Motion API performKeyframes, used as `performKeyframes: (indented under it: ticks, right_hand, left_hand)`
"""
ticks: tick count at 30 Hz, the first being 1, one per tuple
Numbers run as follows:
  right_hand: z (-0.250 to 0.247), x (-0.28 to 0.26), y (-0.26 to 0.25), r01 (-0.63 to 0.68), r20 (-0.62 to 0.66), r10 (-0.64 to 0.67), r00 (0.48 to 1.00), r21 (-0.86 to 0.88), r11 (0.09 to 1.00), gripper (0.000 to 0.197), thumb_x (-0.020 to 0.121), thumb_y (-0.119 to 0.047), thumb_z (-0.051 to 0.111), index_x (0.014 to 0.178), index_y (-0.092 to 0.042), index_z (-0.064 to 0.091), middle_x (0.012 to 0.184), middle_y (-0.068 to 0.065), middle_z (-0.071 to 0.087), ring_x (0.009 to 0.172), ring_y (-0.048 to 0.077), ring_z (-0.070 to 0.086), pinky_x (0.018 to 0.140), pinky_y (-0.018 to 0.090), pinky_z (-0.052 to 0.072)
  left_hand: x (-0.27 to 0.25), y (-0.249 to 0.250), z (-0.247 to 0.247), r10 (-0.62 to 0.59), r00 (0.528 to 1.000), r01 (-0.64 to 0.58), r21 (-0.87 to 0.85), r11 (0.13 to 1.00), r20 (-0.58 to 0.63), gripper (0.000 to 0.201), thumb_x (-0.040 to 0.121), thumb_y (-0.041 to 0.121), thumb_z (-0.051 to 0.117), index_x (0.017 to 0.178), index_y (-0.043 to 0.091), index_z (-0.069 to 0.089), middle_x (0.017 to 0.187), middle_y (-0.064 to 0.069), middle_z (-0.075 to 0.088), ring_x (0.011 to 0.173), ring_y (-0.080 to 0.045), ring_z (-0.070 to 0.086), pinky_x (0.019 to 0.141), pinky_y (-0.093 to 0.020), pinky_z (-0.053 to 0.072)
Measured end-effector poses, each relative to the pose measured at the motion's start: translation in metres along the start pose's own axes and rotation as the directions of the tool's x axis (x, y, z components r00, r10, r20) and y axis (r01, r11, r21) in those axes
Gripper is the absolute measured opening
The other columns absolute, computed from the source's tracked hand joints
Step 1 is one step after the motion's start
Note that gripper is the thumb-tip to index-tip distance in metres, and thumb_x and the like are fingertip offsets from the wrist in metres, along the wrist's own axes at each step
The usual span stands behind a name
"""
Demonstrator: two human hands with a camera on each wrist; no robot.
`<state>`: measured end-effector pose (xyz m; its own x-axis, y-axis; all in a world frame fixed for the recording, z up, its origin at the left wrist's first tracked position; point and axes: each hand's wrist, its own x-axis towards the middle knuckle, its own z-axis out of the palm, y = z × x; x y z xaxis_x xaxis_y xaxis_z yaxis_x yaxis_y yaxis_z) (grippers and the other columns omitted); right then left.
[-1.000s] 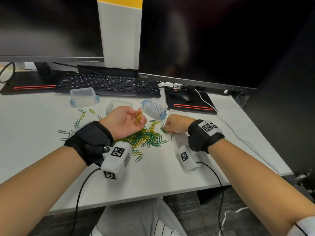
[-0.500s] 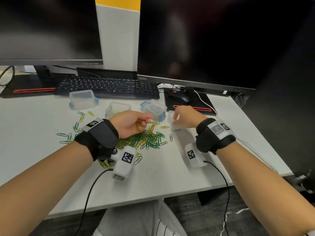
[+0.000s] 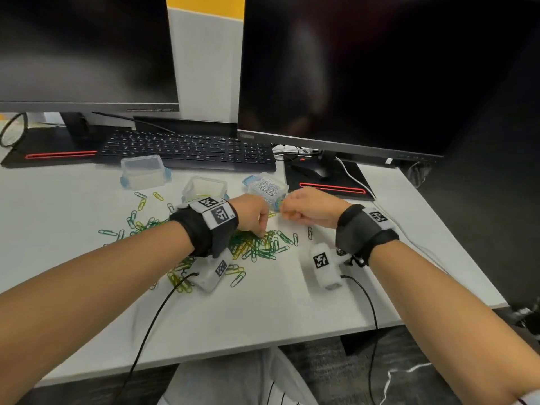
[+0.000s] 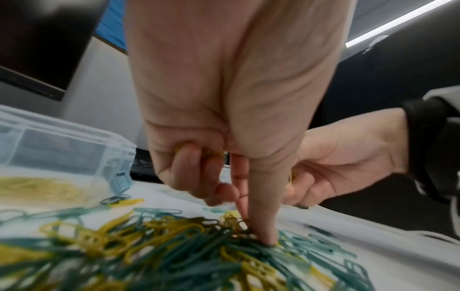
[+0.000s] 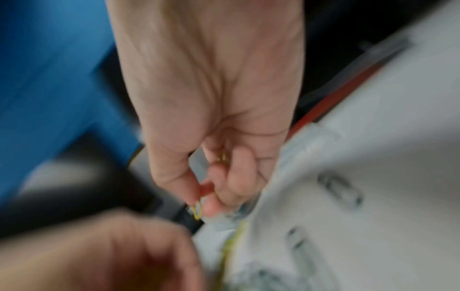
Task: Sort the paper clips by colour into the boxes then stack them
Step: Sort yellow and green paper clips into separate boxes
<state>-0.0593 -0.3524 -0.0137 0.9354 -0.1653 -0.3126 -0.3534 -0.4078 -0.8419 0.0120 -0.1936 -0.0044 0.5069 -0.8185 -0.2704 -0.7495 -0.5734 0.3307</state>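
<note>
A pile of green and yellow paper clips [image 3: 264, 248] [image 4: 174, 248] lies mid-desk. My left hand [image 3: 262, 233] [image 4: 259, 233] is palm down on it, thumb and forefinger pinching into the pile, while the curled fingers keep yellow clips [image 4: 211, 153] in the palm. My right hand [image 3: 283, 213] [image 5: 199, 206] hovers just right of it, pinching a yellow clip [image 5: 196, 211], with more yellow in its palm. Three clear boxes stand behind: one closed [image 3: 144, 171], an open one with yellow clips [image 3: 204, 187] [image 4: 49, 157], and one with pale clips [image 3: 267, 188].
Stray clips [image 3: 140, 206] are scattered left of the pile and a few lie right of it [image 3: 309, 232]. A keyboard [image 3: 187, 150], a mouse [image 3: 309, 169] and two monitors stand behind the boxes. The desk's right edge [image 3: 455, 238] is close to my right arm.
My left hand turned palm down and dropped onto the pile, still holding yellow clips. My right hand lifted off the pile and moved back toward the box of pale clips.
</note>
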Motion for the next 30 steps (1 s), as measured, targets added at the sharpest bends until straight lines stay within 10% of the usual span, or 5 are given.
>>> performKeyframes:
  ticks: [6,10,12,19,30]
  right_hand:
    - [-0.009,0.002,0.011,-0.116,0.136,0.002,0.991,0.831,0.544,0.015,0.088,-0.015,0.047,0.09,-0.006,0.058,0.071,0.005,0.051,0.05,0.009,0.039,0.04,0.017,0.033]
    - [0.001,0.004,0.002,0.019,0.022,-0.023,0.999,0.179,0.984,0.021,0.095,-0.026,0.057,0.094,-0.008,0.068,0.066,-0.005,0.05,0.049,0.007,0.038,0.042,0.016,0.031]
    - [0.007,0.006,-0.004,0.157,-0.008,-0.177,0.984,-0.425,0.892,0.019,0.093,-0.03,0.062,0.099,-0.016,0.073,0.075,-0.009,0.063,0.065,0.008,0.055,0.059,0.018,0.042]
    - [0.026,0.008,-0.017,0.259,0.175,-0.226,0.958,-0.869,0.422,0.023,0.097,-0.028,0.052,0.12,-0.029,0.058,0.102,0.002,0.06,0.089,0.019,0.054,0.078,0.029,0.042]
    - [0.035,0.019,-0.035,0.22,0.256,0.067,0.964,-0.916,0.334,0.016,0.099,-0.024,0.044,0.1,-0.01,0.051,0.096,0.007,0.054,0.087,0.023,0.049,0.074,0.03,0.038]
  left_hand:
    - [-0.01,-0.029,-0.016,-0.036,0.999,0.014,-0.681,0.732,-0.019,0.008,0.09,0.008,0.059,0.082,0.009,0.06,0.087,-0.011,0.06,0.066,-0.011,0.047,0.056,-0.021,0.036]
    - [-0.018,-0.05,-0.035,-0.063,0.997,0.053,-0.978,0.202,0.041,0.025,0.096,0.007,0.038,0.072,0.015,0.041,0.067,0.0,0.045,0.053,-0.009,0.029,0.048,-0.019,0.024]
    - [-0.02,-0.064,-0.046,-0.142,0.99,0.041,-0.993,0.112,0.024,0.028,0.094,0.008,0.035,0.069,0.019,0.032,0.062,0.002,0.04,0.051,-0.01,0.028,0.046,-0.019,0.025]
    - [-0.017,-0.085,-0.066,-0.367,0.916,0.213,-0.578,0.788,-0.163,0.013,0.093,0.004,0.043,0.085,0.006,0.052,0.065,-0.007,0.042,0.056,-0.017,0.031,0.052,-0.025,0.025]
    - [-0.018,-0.099,-0.076,-0.237,0.963,0.198,-0.259,0.945,-0.128,0.017,0.091,0.013,0.056,0.095,0.01,0.073,0.074,0.004,0.064,0.066,-0.01,0.048,0.054,-0.021,0.039]
